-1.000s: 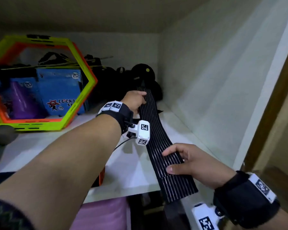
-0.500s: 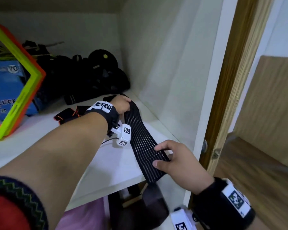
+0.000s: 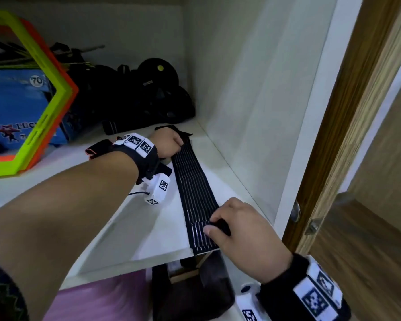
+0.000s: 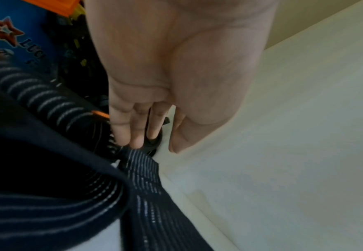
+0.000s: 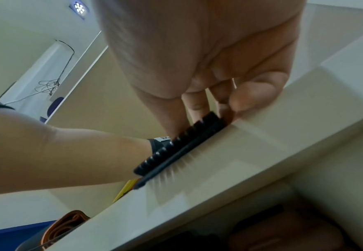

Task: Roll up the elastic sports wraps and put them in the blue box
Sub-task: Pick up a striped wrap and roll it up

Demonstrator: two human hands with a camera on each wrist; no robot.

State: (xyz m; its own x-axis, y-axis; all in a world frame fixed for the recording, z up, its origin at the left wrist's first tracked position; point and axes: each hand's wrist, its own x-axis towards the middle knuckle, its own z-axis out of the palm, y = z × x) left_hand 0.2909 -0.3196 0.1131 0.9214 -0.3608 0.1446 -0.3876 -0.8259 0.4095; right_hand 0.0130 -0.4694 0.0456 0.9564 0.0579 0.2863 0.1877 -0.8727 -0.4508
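Note:
A long black elastic wrap with thin white stripes lies stretched along the white shelf, from the back corner to the front edge. My left hand presses its far end down with straight fingertips, the thumb apart on the shelf. At the near end my right hand pinches a folded-over flap of the wrap between thumb and fingers. The blue box with a star logo stands at the back left. A second black wrap with orange edging lies behind my left wrist.
Yellow-green and orange hexagon rings lean in front of the blue box. Black sports gear is piled at the back. The cabinet wall runs close along the wrap's right side. A dark bag sits on the lower shelf.
My right hand went from lying flat on the wrap to pinching its near end, folded over. The wrap's far end and my left hand have come nearer. The view turned right.

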